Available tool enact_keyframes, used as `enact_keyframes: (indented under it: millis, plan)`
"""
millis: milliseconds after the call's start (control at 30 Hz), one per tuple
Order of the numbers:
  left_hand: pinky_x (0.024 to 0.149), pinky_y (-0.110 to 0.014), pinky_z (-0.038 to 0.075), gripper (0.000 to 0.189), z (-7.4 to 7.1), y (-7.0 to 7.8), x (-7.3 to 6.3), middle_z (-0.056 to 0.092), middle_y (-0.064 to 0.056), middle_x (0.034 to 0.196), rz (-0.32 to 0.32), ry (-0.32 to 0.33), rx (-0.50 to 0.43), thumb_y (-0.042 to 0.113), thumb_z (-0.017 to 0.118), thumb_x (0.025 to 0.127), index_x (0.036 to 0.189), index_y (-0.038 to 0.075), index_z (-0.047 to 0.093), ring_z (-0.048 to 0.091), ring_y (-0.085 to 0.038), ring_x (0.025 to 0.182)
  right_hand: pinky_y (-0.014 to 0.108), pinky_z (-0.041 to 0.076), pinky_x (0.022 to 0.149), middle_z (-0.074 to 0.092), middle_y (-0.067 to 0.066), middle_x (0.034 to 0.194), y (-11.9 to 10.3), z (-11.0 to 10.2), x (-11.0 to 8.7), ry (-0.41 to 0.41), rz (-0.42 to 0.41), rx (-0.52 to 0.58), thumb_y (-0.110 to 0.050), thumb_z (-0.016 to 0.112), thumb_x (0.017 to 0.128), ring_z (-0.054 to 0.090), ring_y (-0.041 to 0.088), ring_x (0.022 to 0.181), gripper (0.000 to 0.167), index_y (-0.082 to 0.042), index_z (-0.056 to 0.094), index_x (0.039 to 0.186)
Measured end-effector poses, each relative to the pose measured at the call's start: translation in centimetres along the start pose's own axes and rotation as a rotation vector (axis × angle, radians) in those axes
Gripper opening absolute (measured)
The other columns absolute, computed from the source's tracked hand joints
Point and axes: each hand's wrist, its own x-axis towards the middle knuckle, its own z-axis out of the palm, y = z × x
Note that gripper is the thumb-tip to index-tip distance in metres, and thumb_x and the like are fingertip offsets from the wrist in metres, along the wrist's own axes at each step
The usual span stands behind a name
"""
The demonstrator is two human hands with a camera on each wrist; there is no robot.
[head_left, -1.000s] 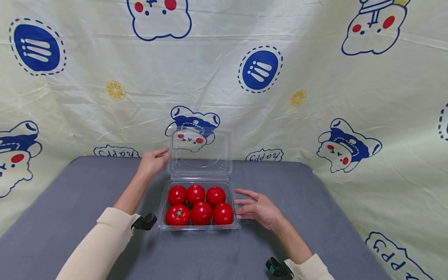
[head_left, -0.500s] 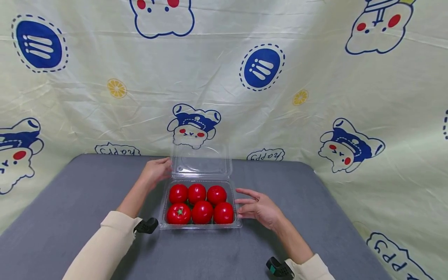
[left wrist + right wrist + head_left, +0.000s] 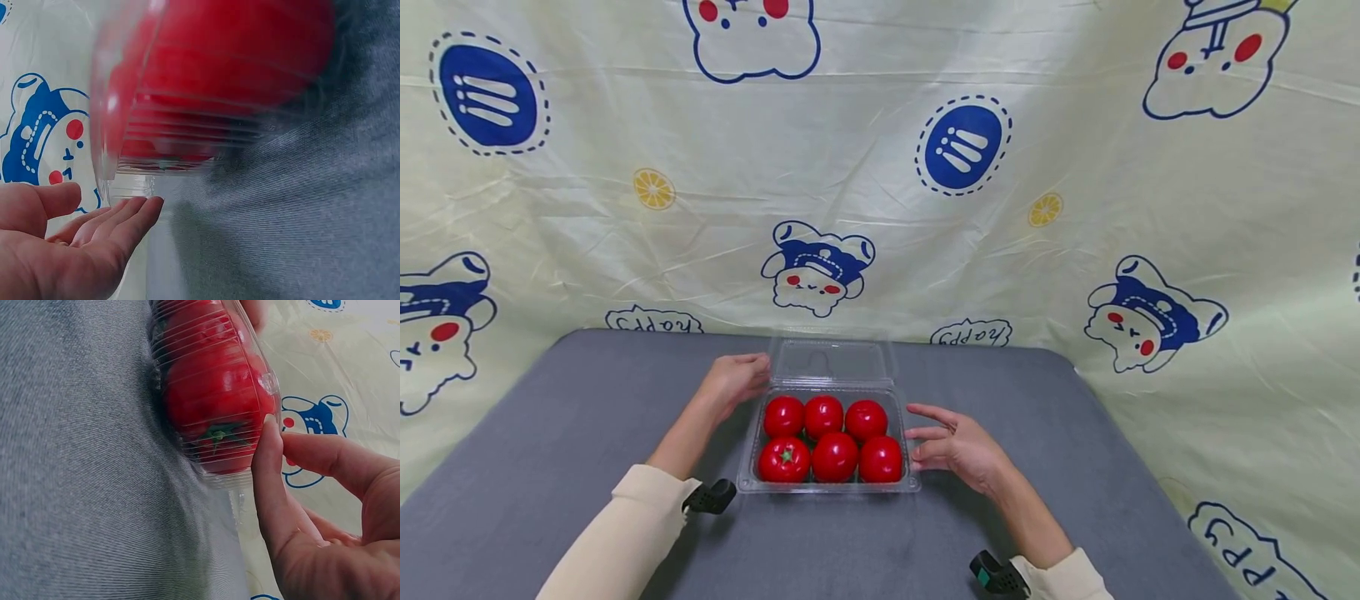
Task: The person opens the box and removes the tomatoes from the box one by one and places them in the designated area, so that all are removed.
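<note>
"Well, on the grey table point(image 3: 850, 550), the clear plastic box point(image 3: 827, 487) has its lid point(image 3: 832, 362) tipped further back than a second ago."
"And inside?"
"Six glossy red tomatoes point(image 3: 835, 458), one showing a green stem point(image 3: 785, 456)."
"The hands?"
"Both loose, fingers nearly straight: the left hand point(image 3: 735, 385), by the lid's edge, has the box at four o'clock; the right hand point(image 3: 962, 454) has it at nine."

Rounded-corner table in gray fabric point(image 3: 580, 417). Creased, glossy pale cream sheet point(image 3: 850, 108) behind, printed with blue-and-white cartoon animals point(image 3: 817, 267), yellow citrus slices point(image 3: 654, 189).
</note>
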Motion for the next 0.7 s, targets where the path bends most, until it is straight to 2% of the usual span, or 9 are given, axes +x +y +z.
enact_keyframes:
  millis: [200,467,700]
  plan:
    - [0.112,-0.051,0.042,0.050,-0.24,-0.20,-0.02,0.039,-0.034,0.153,-0.003,-0.003,0.016,0.009,0.043,0.108,0.151,-0.014,0.031,0.041,-0.044,0.143,0.037,0.062,0.082,0.062,0.028,0.134,0.02,0.04,0.01,-0.006,-0.005,0.007,0.003,0.067,0.090,0.073,0.017,0.082,0.069,-0.002,0.039,0.153]
    - [0.112,-0.050,0.043,0.050,-0.32,-0.41,-0.06,0.039,-0.032,0.154,-0.013,0.008,0.036,0.010,0.043,0.108,0.152,-0.012,0.032,0.042,-0.043,0.143,0.034,0.061,0.086,0.046,0.026,0.153,0.24,0.18,0.31,-0.008,-0.042,0.008,-0.003,0.064,0.093,0.072,0.020,0.104,0.067,-0.003,0.037,0.154]
    - [0.111,-0.050,0.043,0.050,-0.22,-0.44,-0.06,0.040,-0.032,0.153,-0.009,0.007,0.056,0.011,0.044,0.108,0.152,-0.012,0.033,0.044,-0.042,0.142,0.035,0.059,0.093,0.045,0.027,0.153,0.22,0.19,0.56,0.020,-0.057,0.041,0.000,0.059,0.095,0.072,0.019,0.106,0.063,0.000,0.037,0.154]
